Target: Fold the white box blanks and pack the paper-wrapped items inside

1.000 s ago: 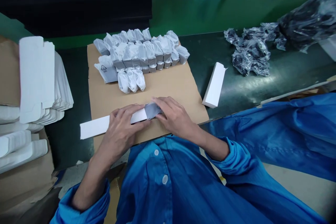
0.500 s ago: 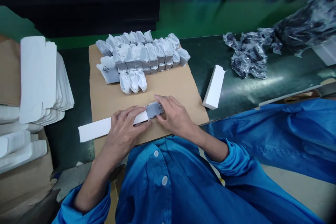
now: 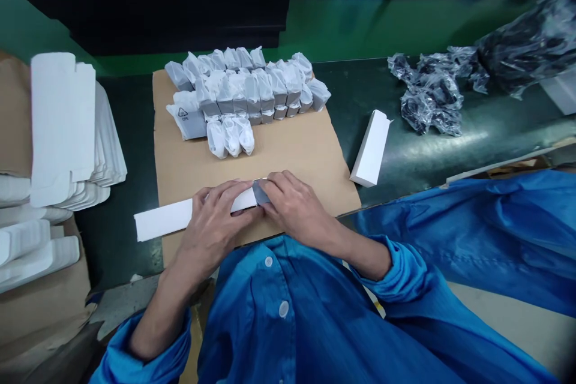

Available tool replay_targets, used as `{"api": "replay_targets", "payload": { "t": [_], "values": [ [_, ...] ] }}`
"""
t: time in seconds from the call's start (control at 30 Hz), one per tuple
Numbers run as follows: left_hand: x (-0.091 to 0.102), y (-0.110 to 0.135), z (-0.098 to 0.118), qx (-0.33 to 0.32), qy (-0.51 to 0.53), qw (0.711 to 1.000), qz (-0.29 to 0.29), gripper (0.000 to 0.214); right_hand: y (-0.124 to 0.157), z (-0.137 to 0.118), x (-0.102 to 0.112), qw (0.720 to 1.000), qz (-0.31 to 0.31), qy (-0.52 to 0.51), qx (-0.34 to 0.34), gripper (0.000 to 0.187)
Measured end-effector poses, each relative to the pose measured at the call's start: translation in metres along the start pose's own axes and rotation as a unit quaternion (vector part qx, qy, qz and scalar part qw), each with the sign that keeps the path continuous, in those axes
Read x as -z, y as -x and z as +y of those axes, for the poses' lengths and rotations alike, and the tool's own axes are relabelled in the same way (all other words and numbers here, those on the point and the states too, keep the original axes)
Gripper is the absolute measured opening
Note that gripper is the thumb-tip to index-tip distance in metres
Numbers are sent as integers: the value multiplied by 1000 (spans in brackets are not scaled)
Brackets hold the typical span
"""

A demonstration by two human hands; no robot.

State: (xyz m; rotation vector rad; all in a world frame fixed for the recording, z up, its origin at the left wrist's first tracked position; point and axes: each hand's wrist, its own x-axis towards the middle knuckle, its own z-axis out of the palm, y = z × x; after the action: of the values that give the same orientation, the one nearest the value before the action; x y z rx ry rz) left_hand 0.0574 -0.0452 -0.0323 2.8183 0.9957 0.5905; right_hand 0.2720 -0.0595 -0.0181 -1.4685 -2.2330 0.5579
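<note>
Nearest is a blue jacket (image 3: 288, 312) with white buttons, its sleeves pushed up the forearms. Ahead of it the left hand (image 3: 215, 214) lies over a long white box (image 3: 162, 220), its fingers bent over the top and the thumb along the near side, gripping it around the middle. The right hand (image 3: 294, 205) has its fingers curled together and pinching a grey piece (image 3: 261, 192), which sits at the right end of the long white box, between the two hands; how far it goes inside is hidden. The long white box lies across the near part of a brown cardboard sheet (image 3: 297, 150), with its left end beyond the sheet's edge.

Off to the right, blue cloth (image 3: 486, 234) spreads along the near edge of the dark green worktop (image 3: 360, 81). Just beside the sheet's right edge is a second white box (image 3: 371, 153). At the left, flat white cartons (image 3: 63, 126) are stacked by brown cardboard.

Farther back on the sheet, grey pieces in whitish bags (image 3: 245, 90) crowd together in rows, three of them in front. Toward the far right are dark items in clear plastic (image 3: 429, 96), with a large plastic bag (image 3: 531, 42) next to them, and behind everything stands a green panel (image 3: 342, 18)
</note>
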Motion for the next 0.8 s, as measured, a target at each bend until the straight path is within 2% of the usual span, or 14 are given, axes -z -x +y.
{"api": "replay_targets", "payload": {
  "t": [0.03,0.1,0.17,0.27,0.37,0.43,0.5,0.53,0.63,0.73,0.8],
  "values": [
    [0,1,-1,5,6,1000,4,37,1,-1,-3,997,9,-76,-20,28],
    [-1,3,-2,16,12,1000,19,37,4,-4,-8,967,32,-241,-79,39],
    [-3,4,-3,21,6,999,47,37,7,-11,-16,937,55,-328,-110,44],
    [-9,3,1,49,-2,994,100,48,8,-25,-27,945,102,-298,-84,51],
    [-16,-4,14,100,11,986,133,68,0,-32,-35,942,138,-284,-117,55],
    [-19,-13,26,124,3,980,157,75,-8,-27,-33,933,144,-302,-130,52],
    [-18,-20,37,145,-7,975,169,77,-16,-10,-17,931,123,-324,-118,50],
    [-15,-22,41,154,-10,974,168,77,-19,3,-3,933,103,-327,-111,51],
    [-11,-25,49,144,2,984,102,71,-23,54,60,957,33,-271,-102,54],
    [-21,-32,58,74,40,996,2,60,-19,99,118,991,3,-81,-108,56],
    [-40,-47,73,31,58,997,-33,59,-12,110,133,986,33,89,-137,52]
  ]
}}
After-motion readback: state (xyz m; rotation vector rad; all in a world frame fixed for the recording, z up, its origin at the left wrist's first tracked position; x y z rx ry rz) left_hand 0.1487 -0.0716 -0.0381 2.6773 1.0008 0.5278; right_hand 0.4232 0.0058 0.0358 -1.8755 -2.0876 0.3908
